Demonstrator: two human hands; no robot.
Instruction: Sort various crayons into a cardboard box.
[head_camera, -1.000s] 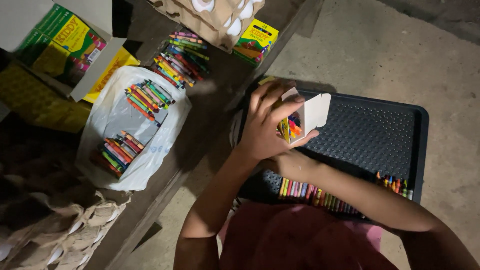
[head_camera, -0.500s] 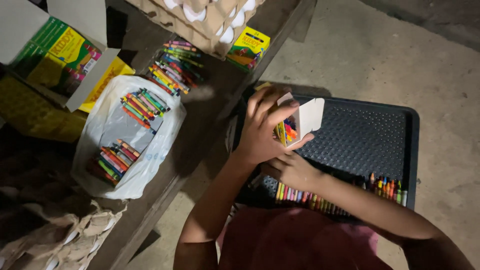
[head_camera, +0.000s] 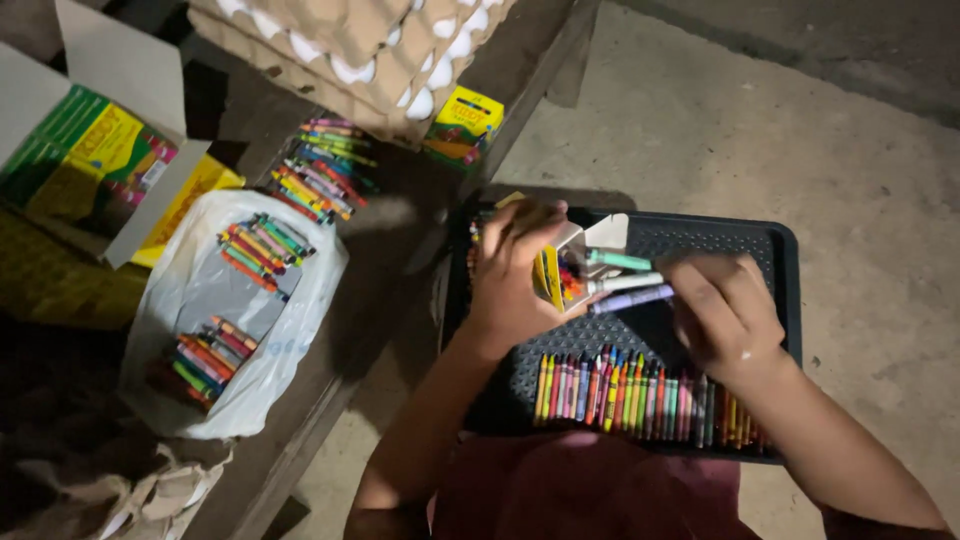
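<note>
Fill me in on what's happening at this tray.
A person's left hand holds a small open crayon box over a black tray. The right hand pushes three crayons into its mouth. A row of loose crayons lies along the tray's near edge. More crayons sit on a white bag to the left.

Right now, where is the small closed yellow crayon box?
In the head view, the closed yellow crayon box lies at the top centre on the wooden bench, right beside the egg trays and above the black tray.
</note>
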